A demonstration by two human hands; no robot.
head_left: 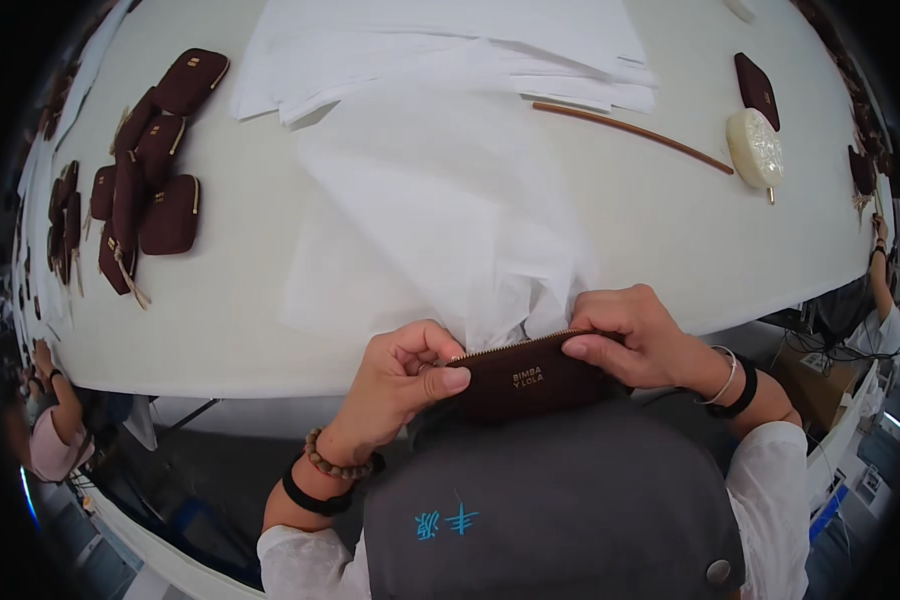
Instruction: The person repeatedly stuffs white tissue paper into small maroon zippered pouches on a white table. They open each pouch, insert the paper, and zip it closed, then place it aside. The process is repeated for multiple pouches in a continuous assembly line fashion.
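At the near edge of the bench [220,330], both hands hold a small dark maroon zip pouch [535,385] just off the table, over the person's grey apron. The left hand [405,385] is closed on the pouch's left end, thumb pressed on its face beside the zip; the right hand [635,340] is closed over the right end, fingers curled across the top edge. White tissue paper [450,200] runs from the bench into the pouch's mouth between the hands. The pouch looks light and soft-sided, easily squashed, so its two ends by the zip seem the firmest places to hold; the tissue looks flimsy and likely to tear. More maroon pouches [155,170] lie toward the far left corner.
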